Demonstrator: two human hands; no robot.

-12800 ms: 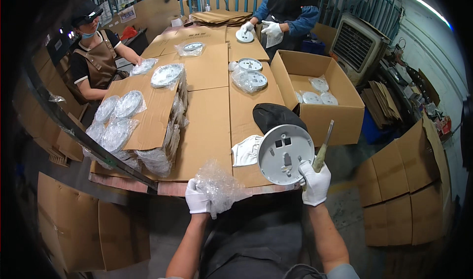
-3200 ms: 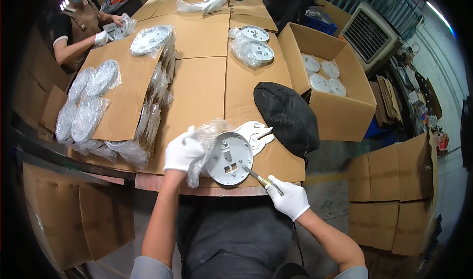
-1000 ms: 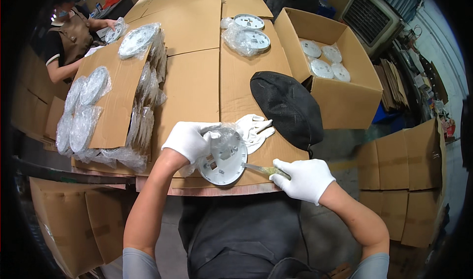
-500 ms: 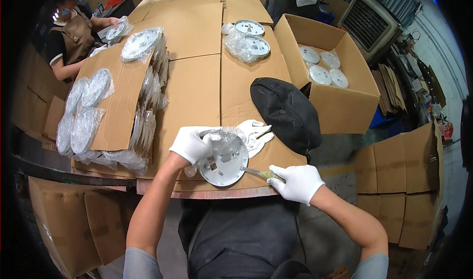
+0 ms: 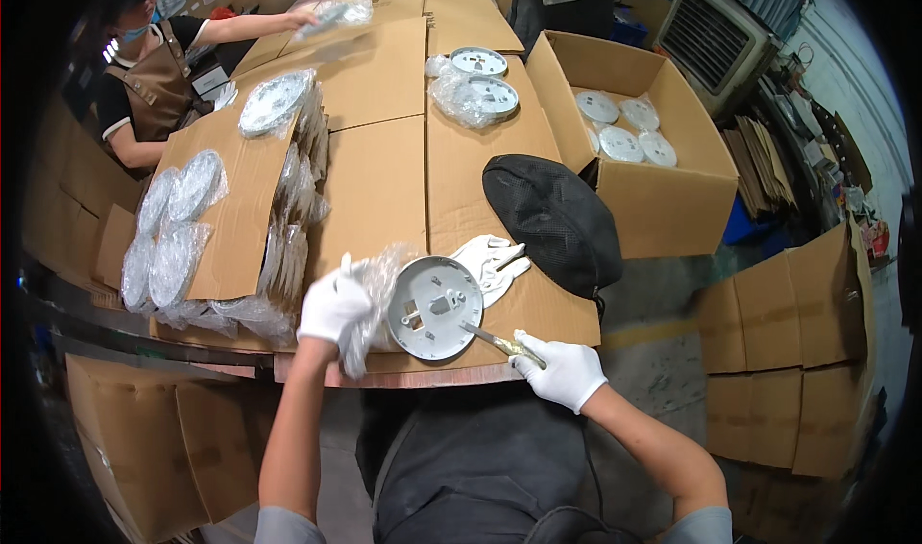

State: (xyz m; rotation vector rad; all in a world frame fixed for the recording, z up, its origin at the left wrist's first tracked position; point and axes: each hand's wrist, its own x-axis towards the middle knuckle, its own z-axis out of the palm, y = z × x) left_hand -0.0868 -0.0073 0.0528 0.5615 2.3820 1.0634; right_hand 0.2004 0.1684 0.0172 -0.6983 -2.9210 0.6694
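The round grey disc [image 5: 435,308] sits at the near edge of the cardboard-covered table [image 5: 379,179], close to my body, its face of cutouts and little posts turned up toward me, I think so I can see and reach every part of it. My right hand [image 5: 564,371] is curled firmly round the handle of a narrow tool [image 5: 495,341], low and slanted, which should steady the tip. That tip is over the disc's right part; whether it actually touches, I can't tell.

My left hand [image 5: 334,309] grasps crumpled clear wrap [image 5: 377,299] against the disc's left side, likely keeping the film off the face. Whether any fingertip grips the rim behind it, I can't see.

Just behind the disc lies a loose white glove [image 5: 492,264], and past it a black mesh cap [image 5: 555,225], seemingly put aside within reach. Farther up are two more discs [image 5: 493,95], the nearer partly in film. To my right, an open carton [image 5: 663,208] holds flat-laid discs; to my left, wrapped discs [image 5: 197,184] are stacked with a cardboard sheet [image 5: 242,193], probably to separate layers. Beyond, a co-worker [image 5: 158,88] stretches an arm across the table.
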